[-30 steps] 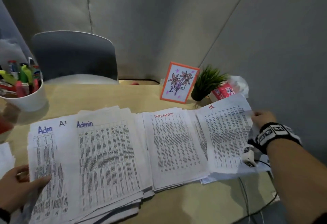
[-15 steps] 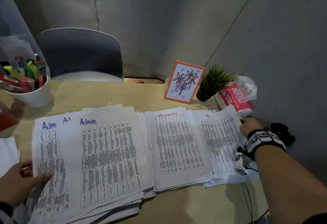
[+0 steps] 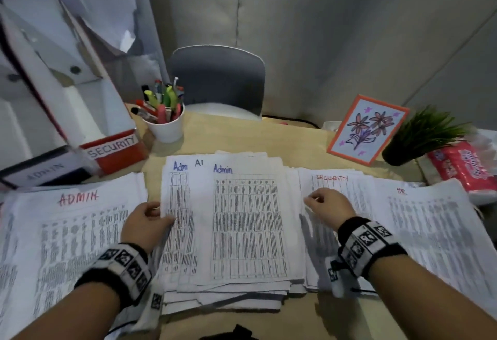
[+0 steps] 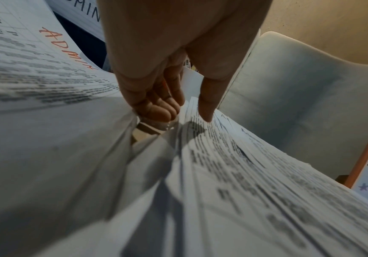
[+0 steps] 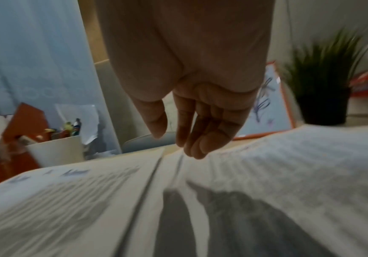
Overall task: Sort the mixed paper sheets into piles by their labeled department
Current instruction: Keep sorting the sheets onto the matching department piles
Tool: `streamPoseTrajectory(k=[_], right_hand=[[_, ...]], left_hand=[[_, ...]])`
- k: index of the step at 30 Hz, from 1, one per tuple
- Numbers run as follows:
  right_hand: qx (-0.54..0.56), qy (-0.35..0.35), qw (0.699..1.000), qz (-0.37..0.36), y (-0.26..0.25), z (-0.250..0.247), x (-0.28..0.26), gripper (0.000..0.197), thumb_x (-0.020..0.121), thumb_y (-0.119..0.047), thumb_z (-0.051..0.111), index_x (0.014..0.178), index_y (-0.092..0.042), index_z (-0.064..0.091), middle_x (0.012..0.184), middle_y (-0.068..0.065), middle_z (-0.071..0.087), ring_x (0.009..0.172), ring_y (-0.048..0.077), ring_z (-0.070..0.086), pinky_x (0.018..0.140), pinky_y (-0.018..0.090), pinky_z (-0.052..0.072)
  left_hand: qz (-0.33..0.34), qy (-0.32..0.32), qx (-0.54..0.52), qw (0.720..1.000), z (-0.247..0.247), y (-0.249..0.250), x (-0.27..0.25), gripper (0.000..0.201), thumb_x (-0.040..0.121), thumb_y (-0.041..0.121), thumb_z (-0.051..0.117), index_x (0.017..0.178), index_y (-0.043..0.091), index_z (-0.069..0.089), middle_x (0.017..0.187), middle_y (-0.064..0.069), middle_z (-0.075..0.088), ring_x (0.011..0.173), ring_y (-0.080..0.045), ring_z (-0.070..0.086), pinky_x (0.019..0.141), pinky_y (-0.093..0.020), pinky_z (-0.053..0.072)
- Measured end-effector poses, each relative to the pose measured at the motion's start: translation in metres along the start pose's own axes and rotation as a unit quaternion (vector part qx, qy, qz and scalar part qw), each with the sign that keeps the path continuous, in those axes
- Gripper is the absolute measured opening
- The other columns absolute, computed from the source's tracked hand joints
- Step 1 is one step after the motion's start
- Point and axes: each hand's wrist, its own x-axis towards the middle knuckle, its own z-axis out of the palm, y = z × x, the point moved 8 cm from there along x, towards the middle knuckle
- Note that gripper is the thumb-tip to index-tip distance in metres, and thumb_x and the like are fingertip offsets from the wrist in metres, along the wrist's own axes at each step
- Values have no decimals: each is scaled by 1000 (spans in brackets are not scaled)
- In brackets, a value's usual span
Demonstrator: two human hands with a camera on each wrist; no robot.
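- Admin stack (image 3: 242, 221) at table (image 3: 242, 135) centre, between red-lettered ADMIN pile (image 3: 67, 232) and Security pile (image 3: 336, 186); HR pile (image 3: 435, 232) far right.
- Left hand (image 3: 145, 222): thumb on top, fingers curled under stack's left edge (grasping it).
- Right hand (image 3: 326, 204): fingers loosely bent, holding nothing, over Security pile.

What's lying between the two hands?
In the head view, the middle pile of sheets marked "Admin" in blue lies between the left hand and the right hand.
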Motion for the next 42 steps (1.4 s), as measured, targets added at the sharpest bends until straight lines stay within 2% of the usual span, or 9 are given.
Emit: streamPoseTrajectory(k=[7, 11, 17, 20, 23, 25, 34, 38, 42], right_hand=[[41, -44, 996, 64, -23, 66, -3, 41, 80, -42, 70, 100, -13, 49, 96, 0, 55, 88, 19, 53, 74, 28, 41], [114, -12, 991, 72, -24, 74, -5, 44, 76, -30, 78, 107, -12, 52, 99, -1, 52, 96, 19, 52, 82, 28, 41], [201, 60, 977, 43, -19, 58, -13, 40, 76, -27, 77, 56, -13, 45, 57, 3, 42, 57, 19, 40, 57, 28, 34], [241, 48, 968, 48, -17, 53, -21, 13, 88, -19, 65, 80, -10, 68, 73, 6, 63, 71, 24, 57, 65, 33, 49], [377, 31, 922, 85, -9, 57, -28, 13, 93, 2, 51, 103, 1, 59, 91, 10, 57, 86, 23, 51, 72, 25, 45], [401, -12, 911, 93, -2, 68, -30, 23, 91, 6, 53, 110, -3, 59, 95, 9, 62, 93, 26, 55, 85, 34, 45], [345, -156, 925, 22, -21, 89, -47, 26, 61, -4, 76, 87, -2, 72, 88, 16, 72, 84, 28, 66, 74, 38, 53], [349, -182, 919, 7, -26, 91, -52, 27, 66, 0, 78, 91, -8, 72, 93, 11, 74, 94, 27, 67, 77, 33, 53], [357, -185, 916, -14, -32, 84, -56, 27, 70, 9, 75, 87, -12, 72, 88, 7, 75, 89, 23, 69, 74, 29, 53]], left_hand=[[-37, -15, -55, 998, -2, -11, 0, 42, 76, 17, 79, 112, 13, 57, 87, -4, 64, 79, -22, 62, 82, -40, 53], [-54, -19, -88, 994, -1, -12, -1, 46, 73, 25, 82, 112, 16, 58, 98, -5, 66, 89, -23, 64, 84, -40, 53], [-57, -15, -71, 996, -3, -1, -7, 53, 69, 31, 84, 111, 19, 55, 100, -1, 62, 90, -19, 60, 82, -35, 51], [-21, 26, -28, 999, -10, 8, -7, 57, 69, 27, 85, 116, 16, 54, 105, 0, 57, 93, -16, 58, 83, -31, 47], [43, 56, 17, 997, -11, 22, -7, 53, 73, 25, 81, 117, 15, 53, 110, -4, 51, 93, -19, 57, 81, -29, 45], [51, 15, 42, 998, 1, 27, -7, 47, 78, 28, 76, 117, 15, 52, 103, -4, 54, 90, -20, 57, 79, -28, 44], [-41, -82, 24, 995, 35, 25, 7, 40, 85, 17, 66, 117, -3, 55, 109, -16, 64, 69, -17, 55, 73, -37, 49], [-26, -138, 95, 985, 45, 31, 6, 61, 77, 43, 75, 122, 6, 56, 114, -6, 61, 104, -23, 59, 87, -31, 43], [-17, -116, 70, 991, 47, 30, 4, 49, 67, 32, 84, 105, 14, 59, 90, 1, 64, 81, -14, 60, 76, -26, 49]])
